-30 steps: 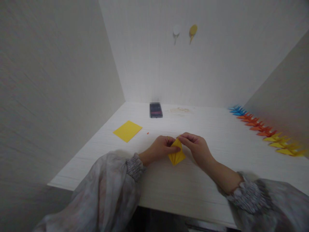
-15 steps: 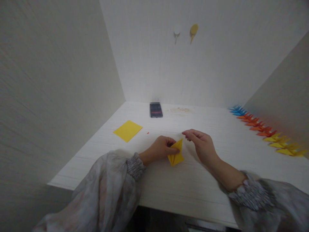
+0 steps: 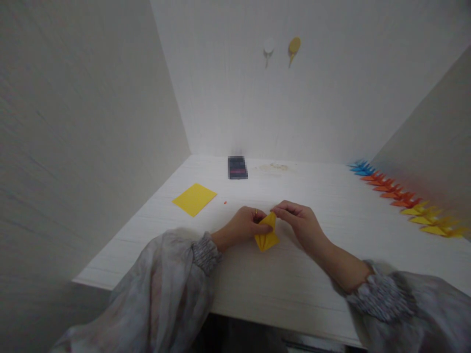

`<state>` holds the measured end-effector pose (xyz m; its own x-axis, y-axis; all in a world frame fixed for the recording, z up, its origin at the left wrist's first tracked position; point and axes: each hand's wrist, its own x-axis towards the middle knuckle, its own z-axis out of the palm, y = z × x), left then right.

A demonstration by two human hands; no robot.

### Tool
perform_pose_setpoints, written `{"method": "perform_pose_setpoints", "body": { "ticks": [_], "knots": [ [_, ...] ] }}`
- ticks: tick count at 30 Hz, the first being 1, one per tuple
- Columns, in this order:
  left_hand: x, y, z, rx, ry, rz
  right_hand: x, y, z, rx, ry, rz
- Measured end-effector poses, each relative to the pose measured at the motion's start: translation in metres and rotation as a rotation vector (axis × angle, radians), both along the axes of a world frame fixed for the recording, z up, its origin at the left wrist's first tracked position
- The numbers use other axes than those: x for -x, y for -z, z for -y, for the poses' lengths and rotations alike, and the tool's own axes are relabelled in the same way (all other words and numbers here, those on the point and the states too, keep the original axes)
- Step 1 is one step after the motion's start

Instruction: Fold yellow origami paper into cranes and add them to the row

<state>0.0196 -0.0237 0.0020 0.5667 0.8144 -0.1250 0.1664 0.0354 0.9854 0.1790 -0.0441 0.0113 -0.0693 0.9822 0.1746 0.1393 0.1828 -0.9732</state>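
Observation:
A small folded yellow paper piece lies on the white table between my hands. My left hand, a ring on one finger, is curled and pinches the piece from the left. My right hand comes in from the right with its fingertips pinched on the piece's upper tip. Both wrists show gathered grey sleeves.
A flat yellow paper square lies to the left, with a tiny red scrap near it. A dark blurred object stands at the back. A row of blue, orange and yellow folded paper figures runs along the right wall. Two hooks hang on the back wall.
My right hand let go and lifted off the yellow piece half a second ago, then came back down onto its upper tip. My left hand kept its hold throughout.

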Motion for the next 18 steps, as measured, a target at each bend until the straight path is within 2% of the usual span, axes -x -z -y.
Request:
{"method": "perform_pose_setpoints", "body": {
  "ticks": [8,14,18],
  "knots": [
    [0.0004,0.0047,-0.0021,0.021,0.029,-0.002,-0.0035,-0.0003,-0.0041,-0.042,0.137,0.0],
    [0.0002,0.0014,-0.0008,-0.005,-0.022,0.009,-0.0006,0.0008,-0.002,0.078,-0.007,0.028],
    [0.0002,0.0017,-0.0008,-0.003,-0.018,0.008,-0.0006,0.0031,-0.001,0.035,-0.026,0.077]
  ]
}}
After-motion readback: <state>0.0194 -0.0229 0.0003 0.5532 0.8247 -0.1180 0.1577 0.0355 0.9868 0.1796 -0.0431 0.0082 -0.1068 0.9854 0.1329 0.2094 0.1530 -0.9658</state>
